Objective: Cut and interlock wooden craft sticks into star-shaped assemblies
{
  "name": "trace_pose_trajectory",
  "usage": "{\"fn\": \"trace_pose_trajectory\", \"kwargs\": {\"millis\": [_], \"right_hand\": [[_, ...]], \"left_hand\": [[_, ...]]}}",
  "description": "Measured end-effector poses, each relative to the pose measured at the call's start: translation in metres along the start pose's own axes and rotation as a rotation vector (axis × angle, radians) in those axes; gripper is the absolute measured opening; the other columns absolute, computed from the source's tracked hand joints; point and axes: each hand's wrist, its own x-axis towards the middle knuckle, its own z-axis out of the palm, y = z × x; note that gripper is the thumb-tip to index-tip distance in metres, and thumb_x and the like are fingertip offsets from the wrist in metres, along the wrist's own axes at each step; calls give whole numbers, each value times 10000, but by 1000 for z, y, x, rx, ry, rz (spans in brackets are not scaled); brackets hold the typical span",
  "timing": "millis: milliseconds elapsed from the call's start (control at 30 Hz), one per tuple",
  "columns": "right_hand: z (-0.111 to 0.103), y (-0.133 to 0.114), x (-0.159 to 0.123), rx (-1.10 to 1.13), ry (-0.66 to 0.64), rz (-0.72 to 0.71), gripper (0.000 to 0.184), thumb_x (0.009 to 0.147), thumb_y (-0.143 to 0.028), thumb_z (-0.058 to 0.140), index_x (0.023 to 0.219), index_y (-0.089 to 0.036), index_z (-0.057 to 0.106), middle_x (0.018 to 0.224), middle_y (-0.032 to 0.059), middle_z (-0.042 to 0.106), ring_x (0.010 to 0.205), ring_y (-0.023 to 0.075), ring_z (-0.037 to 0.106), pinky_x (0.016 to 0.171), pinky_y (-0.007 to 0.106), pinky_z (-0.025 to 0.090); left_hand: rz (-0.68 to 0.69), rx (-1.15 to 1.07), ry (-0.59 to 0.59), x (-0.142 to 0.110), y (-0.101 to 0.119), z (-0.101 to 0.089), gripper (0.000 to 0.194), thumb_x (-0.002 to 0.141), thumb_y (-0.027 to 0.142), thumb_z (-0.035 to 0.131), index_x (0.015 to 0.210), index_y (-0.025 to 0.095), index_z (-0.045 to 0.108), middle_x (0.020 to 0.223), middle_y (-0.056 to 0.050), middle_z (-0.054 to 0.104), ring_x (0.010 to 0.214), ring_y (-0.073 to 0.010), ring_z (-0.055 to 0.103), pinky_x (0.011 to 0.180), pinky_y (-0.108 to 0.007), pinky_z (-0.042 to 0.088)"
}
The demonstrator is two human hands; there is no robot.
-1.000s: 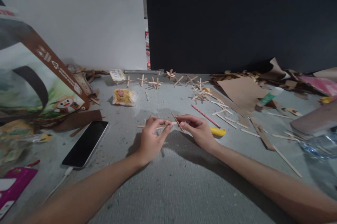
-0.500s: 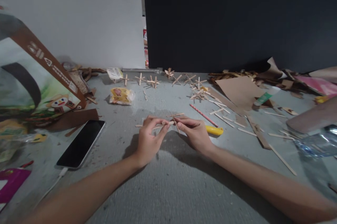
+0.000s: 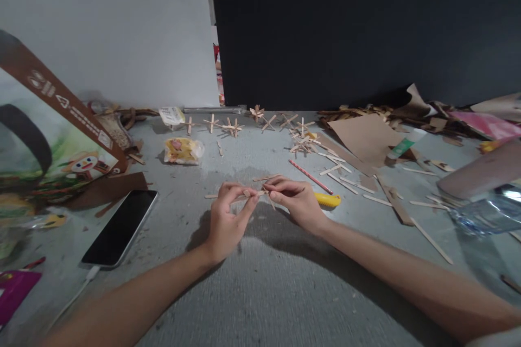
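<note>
1. Grey worktop (image 3: 260, 292), white wall left, black panel behind; craft scraps all over.
2. Left hand (image 3: 228, 219): grip pinched closed on a flat wooden stick (image 3: 228, 195) lying roughly level, just above the worktop at centre.
3. Right hand (image 3: 295, 200): fingertips pinched closed on a second stick (image 3: 268, 199), crossing the first stick's right end at a tilt.
4. Yellow cutter (image 3: 328, 200) just beside the right hand; pink straw (image 3: 309, 176) behind it.
5. Phone (image 3: 120, 226) on a cable, well left; snack packet (image 3: 182, 150) farther back.
6. Finished stick crosses (image 3: 234, 127) lined along the back edge; cardboard sheet (image 3: 366, 138) at right.
</note>
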Motion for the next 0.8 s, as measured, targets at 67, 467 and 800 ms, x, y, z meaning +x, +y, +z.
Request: {"fn": "trace_pose_trajectory", "kwargs": {"millis": [67,467,800], "right_hand": [[4,0,-4,-13,45,-23,145,810,-471,918,858,-342,873,960,46,821,1017,234,734,980,452,573],[8,3,-4,118,31,74,288,710,-546,965,767,-300,827,965,36,782,993,211,710,938,407,568],[13,3,-10,162,42,111,326,714,-558,962,792,-289,796,993,40,773,1026,220,718,953,406,578]], "left_hand": [[-32,-15,17,-1,0,2,133,971,371,747,950,243,776,962,-40,707,928,-188,742,871,-313,609],[-54,-82,-15,-3,3,2,165,968,398,749,931,239,777,936,-35,703,891,-180,755,868,-311,625],[-68,-141,-22,-3,8,4,222,961,441,753,874,237,762,909,-36,695,864,-180,740,862,-329,640]]}}
